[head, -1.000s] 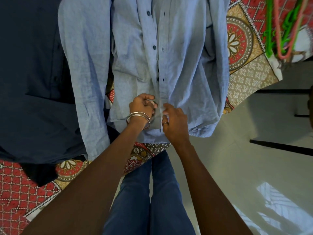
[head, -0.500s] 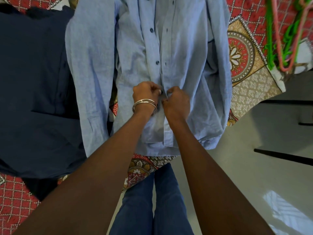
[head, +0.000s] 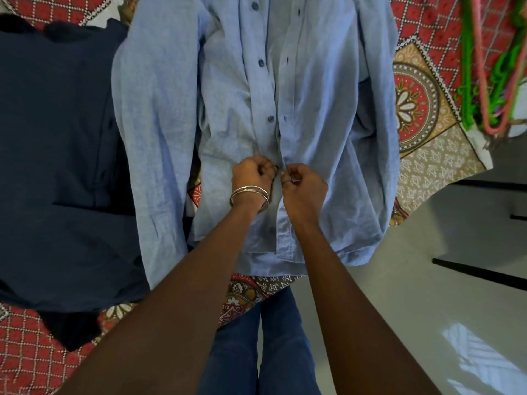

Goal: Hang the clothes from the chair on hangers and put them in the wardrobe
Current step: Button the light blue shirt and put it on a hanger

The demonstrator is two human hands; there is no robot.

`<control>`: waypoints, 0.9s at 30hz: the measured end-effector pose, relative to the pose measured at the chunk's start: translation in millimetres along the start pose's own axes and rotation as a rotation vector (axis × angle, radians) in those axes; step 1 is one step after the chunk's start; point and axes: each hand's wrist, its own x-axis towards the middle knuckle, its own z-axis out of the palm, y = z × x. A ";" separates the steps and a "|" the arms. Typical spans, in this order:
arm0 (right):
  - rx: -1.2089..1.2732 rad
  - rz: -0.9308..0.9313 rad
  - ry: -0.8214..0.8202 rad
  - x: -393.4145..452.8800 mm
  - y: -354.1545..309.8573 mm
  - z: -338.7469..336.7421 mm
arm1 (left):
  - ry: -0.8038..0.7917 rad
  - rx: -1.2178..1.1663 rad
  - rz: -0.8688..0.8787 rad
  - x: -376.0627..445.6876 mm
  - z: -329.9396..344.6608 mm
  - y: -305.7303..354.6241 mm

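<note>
Both hands have moved up the shirt front since a second ago: they were at the hem-end button, now they're one button higher, with the fastened lower placket showing below the wrists. Light blue shirt [head: 328, 115] lies flat, front up, on the patterned bedspread [head: 422, 155]; long axis runs straight away from the person, hem nearest them and hanging just over the bed edge, collar end off the top of view. Sleeves lie along both sides of the body. Left hand [head: 251, 173] has its fingers curled, pinching the button-side edge of the placket; right hand [head: 303, 185] fingers also curled tight, pinching the buttonhole-side edge, the two hands nearly touching across the placket. Can't see the button itself between them. Three buttons above the hands are open, and the front gapes slightly there. Bangles [head: 249, 193] on the left wrist, ring on a right-hand finger. Dark navy garment [head: 57, 138] lies flat just left of the shirt, its edge under the shirt's left sleeve. Green and pink hangers [head: 490, 81] are bunched well right of the shirt, at the bedspread's corner. Pale floor [head: 427, 295] lies right of and below the shirt hem.
</note>
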 end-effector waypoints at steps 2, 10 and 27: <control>-0.049 -0.038 -0.006 2.4 2.1 2.9 | -0.013 -0.146 -0.011 -1.4 -2.3 -3.0; 0.048 -0.202 0.012 -2.2 8.4 -0.2 | -0.157 -0.305 -0.049 -0.4 -12.8 -2.2; -0.089 -0.325 -0.319 47.0 6.8 -16.7 | -0.150 -0.707 -0.450 -14.4 -2.3 9.9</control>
